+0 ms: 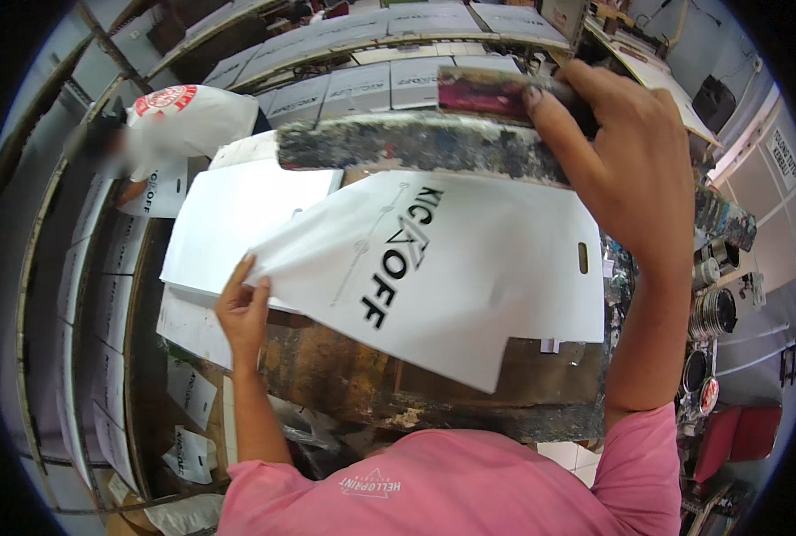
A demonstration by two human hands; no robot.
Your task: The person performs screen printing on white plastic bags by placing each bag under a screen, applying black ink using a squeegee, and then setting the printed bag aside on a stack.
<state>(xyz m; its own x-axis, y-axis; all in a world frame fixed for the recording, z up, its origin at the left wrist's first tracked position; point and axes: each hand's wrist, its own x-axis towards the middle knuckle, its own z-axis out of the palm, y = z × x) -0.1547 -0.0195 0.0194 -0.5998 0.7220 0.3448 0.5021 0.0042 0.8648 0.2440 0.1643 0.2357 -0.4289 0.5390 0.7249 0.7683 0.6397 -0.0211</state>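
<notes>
My left hand (244,308) pinches the corner of a white plastic bag (469,268) with black lettering and an oval handle slot. The bag lies slanted over the work table, its lower edge bent. My right hand (635,147) is closed around the end of a squeegee (483,92) stained pink and dark. Just below the squeegee runs the ink-crusted edge of a screen frame (416,145), raised above the bag. Whether my right fingers also bear on the frame is hidden. A stack of blank white bags (237,223) sits beyond my left hand.
At the far left a person in a white shirt (197,116) bends over a rack (139,295) of printed bags. More printed bags lie on shelves (326,58) at the back. Tins and tape rolls (715,308) and a red chair (737,442) stand to the right.
</notes>
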